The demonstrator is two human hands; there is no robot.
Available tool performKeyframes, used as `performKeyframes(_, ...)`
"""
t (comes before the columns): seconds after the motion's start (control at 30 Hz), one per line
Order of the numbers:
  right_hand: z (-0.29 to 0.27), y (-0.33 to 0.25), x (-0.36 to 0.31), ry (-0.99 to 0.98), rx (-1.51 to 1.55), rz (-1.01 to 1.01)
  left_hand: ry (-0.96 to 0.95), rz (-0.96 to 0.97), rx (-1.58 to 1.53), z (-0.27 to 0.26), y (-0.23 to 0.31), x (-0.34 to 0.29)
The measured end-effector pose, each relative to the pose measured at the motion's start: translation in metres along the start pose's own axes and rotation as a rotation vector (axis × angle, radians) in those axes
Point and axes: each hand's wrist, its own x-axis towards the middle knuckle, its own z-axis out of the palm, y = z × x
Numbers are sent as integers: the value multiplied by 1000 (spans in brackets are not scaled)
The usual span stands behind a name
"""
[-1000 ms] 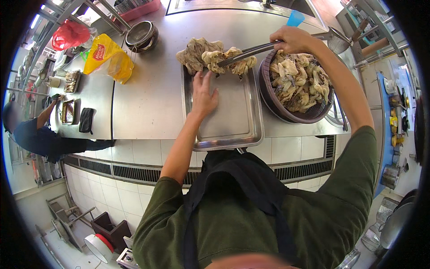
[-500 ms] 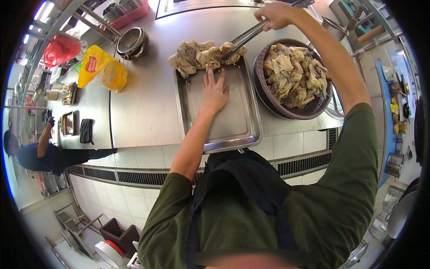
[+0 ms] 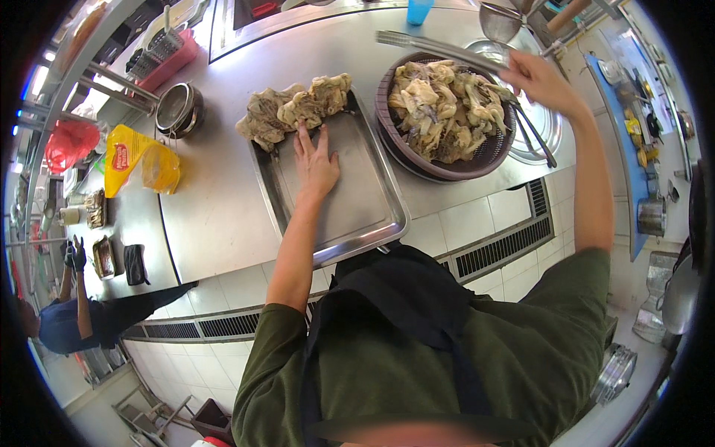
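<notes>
Pieces of cooked chicken (image 3: 320,98) lie in a row across the far end of a shallow metal tray (image 3: 354,195), partly over its far left corner. My left hand (image 3: 319,167) rests over the tray with fingers spread, its fingertips touching the nearest piece. Metal tongs (image 3: 439,49) are gripped in my right hand (image 3: 546,83), held level above the far side of a brown perforated basket (image 3: 386,123). Between the tongs' tips I see no chicken. A heap of chicken pieces (image 3: 436,100) fills much of the basket.
A yellow plastic packet (image 3: 134,164) and metal bowls (image 3: 179,110) stand to the left. Right of the basket, a round metal lid or tray (image 3: 540,138) carries dark-handled utensils. A blue cup (image 3: 418,11) sits at the back. At far left, a person (image 3: 71,324) works at the counter.
The tongs have come away from the chicken on the tray and swung right, over the basket's far side. My left hand stays at the chicken. The whole view has shifted and turned.
</notes>
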Motion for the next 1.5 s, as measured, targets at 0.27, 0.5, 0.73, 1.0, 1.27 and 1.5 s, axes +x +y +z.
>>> performKeyframes(0.27, 16, 36, -109, 18, 120, 663, 39, 68, -16, -15, 14, -4)
performKeyframes(0.5, 0, 29, -77, -116, 5, 653, 96, 93, -85, -32, 16, -31)
performKeyframes(0.73, 8, 21, -34, -218, -2, 647, 124, -34, -199, -48, -2, -70)
performKeyframes(1.0, 49, 37, -19, -96, 289, 539, 183, -41, -262, -50, -7, -82)
performKeyframes(1.27, 41, 33, -53, 75, 214, 395, 181, -131, -303, -55, -17, -95)
performKeyframes(1.5, 21, 17, -45, 232, 15, -29, 201, -219, -366, -61, -25, -100)
